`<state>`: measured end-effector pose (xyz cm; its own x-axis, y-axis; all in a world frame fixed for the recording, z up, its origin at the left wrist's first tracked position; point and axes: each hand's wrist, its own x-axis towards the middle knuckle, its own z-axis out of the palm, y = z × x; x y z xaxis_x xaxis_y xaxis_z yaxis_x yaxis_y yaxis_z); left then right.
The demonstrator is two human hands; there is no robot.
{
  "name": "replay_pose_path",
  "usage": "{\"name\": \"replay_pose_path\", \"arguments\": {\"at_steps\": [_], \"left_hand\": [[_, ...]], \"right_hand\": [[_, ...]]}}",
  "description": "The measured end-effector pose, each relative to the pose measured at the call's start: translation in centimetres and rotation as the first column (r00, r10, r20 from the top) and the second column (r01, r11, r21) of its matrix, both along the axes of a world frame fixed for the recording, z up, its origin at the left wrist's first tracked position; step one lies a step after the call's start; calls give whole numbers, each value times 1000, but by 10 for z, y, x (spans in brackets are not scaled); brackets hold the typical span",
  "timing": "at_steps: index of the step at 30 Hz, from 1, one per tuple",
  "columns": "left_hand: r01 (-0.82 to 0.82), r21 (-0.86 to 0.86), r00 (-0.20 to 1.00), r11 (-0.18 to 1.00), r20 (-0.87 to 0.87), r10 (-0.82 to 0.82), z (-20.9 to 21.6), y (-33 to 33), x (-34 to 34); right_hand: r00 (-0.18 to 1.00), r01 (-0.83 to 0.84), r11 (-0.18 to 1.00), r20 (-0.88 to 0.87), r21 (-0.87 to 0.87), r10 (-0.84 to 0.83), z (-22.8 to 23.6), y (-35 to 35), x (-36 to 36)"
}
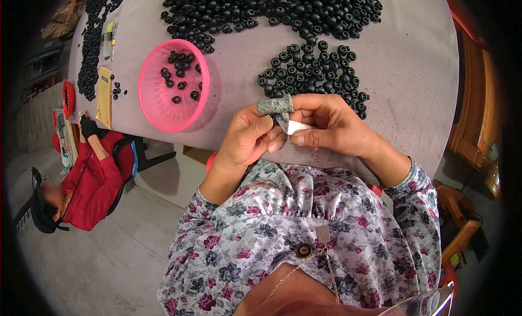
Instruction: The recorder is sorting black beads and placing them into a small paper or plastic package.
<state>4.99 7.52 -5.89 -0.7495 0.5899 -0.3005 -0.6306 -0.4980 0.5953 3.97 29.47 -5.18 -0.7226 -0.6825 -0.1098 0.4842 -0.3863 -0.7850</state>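
My left hand [244, 135] is closed on a small black round part [278, 119], mostly hidden between the fingertips. A speckled grey finger sleeve [272, 105] covers a finger at the top of this grip. Pinched between thumb and fingers, a small flat blade with a white grip [297, 127] is in my right hand [340, 126]. Its dark tip meets the black part, and both hands touch or nearly touch above the table's near edge. Just beyond them lies a loose group of black parts [310, 71], rounded with holes in their ends.
A pink mesh basket [145, 93] holding several black parts stands to the left. Large heaps of black parts [272, 6] cover the far side. A yellow booklet [104, 98] lies at the left edge, near a seated person in red [92, 191]. Wooden furniture [472, 98] stands at the right.
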Motion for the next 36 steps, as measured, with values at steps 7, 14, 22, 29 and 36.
{"name": "replay_pose_path", "arguments": {"at_steps": [7,14,22,29,36], "left_hand": [[24,28,1000,999,4,-24,-1,2,2],[20,59,999,998,41,-22,-4,-1,5],[31,51,999,998,-30,-30,-7,2,3],[6,58,1000,998,-25,-5,-10,-1,1],[18,75,1000,997,-5,-17,-9,0,0]], "right_hand": [[1000,-2,1000,1,-6,2,2,2,0],[997,22,999,71,-25,-20,1,-4,4],[1000,-18,999,19,-44,19,-9,-1,0],[998,26,1000,-63,1,-26,-8,-5,4],[999,27,999,-41,-25,-28,-6,-5,4]]}}
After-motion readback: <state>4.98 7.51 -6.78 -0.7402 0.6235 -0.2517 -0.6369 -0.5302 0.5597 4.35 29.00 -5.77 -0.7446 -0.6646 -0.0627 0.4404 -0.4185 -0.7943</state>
